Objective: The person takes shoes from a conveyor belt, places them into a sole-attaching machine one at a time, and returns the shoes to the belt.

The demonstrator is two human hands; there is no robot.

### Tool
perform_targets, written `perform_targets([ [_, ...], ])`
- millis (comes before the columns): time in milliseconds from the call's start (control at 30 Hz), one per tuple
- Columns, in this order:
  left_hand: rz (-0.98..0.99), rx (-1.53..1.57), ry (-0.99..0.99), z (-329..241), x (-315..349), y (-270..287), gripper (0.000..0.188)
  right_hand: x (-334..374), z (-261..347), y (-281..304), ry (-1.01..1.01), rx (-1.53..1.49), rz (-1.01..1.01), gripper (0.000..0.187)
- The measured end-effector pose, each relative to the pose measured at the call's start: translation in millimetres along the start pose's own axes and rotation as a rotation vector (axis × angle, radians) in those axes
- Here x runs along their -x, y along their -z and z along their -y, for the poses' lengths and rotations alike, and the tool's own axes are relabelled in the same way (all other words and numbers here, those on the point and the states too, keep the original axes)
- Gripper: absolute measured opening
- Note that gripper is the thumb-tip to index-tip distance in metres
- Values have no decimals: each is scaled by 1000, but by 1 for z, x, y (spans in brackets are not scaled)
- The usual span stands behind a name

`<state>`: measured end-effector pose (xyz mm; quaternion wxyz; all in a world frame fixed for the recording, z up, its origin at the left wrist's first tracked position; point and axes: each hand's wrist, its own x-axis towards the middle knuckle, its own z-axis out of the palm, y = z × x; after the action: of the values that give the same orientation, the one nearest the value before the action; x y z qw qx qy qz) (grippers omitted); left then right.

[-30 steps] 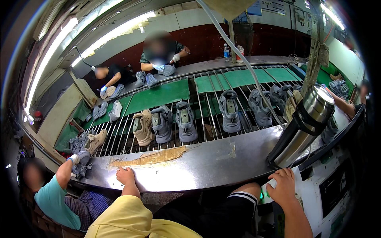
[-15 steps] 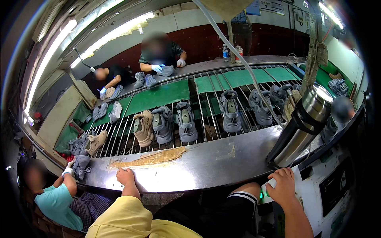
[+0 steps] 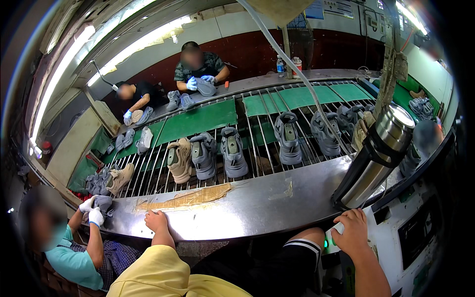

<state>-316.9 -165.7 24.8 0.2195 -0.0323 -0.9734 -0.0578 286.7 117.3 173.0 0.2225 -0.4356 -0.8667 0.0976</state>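
Note:
My left hand rests at the near edge of the steel counter, fingers loosely bent and apart, holding nothing. Just beyond its fingertips lies a strip of brown tape stuck to the metal. At the right, my right hand is draped over the corner of a white machine, beside a green light, with nothing in its grasp. Past the counter, a beige shoe and grey shoes stand on the metal rods of a conveyor. Neither hand touches a shoe.
A steel thermos stands on the counter near my right hand. A grey hose hangs across the conveyor. At the left, a co-worker's gloved hands hold a grey shoe. Two people across the conveyor handle shoe parts.
My hands have stayed still. The co-worker at left has brought both gloved hands to a grey shoe and lifted it. Across the conveyor, a person has raised their head and tilted the grey shoe part.

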Motion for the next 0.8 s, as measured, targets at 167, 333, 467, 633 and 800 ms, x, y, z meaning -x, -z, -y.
perform_targets([
  [167,18,2,-4,-4,1,1,40,1,-1,1,-9,-2,5,18],
  [333,2,-13,1,-3,1,1,42,0,-1,1,-15,1,21,18],
  [467,-2,-12,3,-3,1,1,42,1,-2,1,-18,3,25,19],
  [633,-2,1,5,1,-1,-1,36,1,-1,1,-17,2,30,19],
  [800,-1,-4,6,-3,1,1,37,1,-2,2,-16,8,28,19],
])
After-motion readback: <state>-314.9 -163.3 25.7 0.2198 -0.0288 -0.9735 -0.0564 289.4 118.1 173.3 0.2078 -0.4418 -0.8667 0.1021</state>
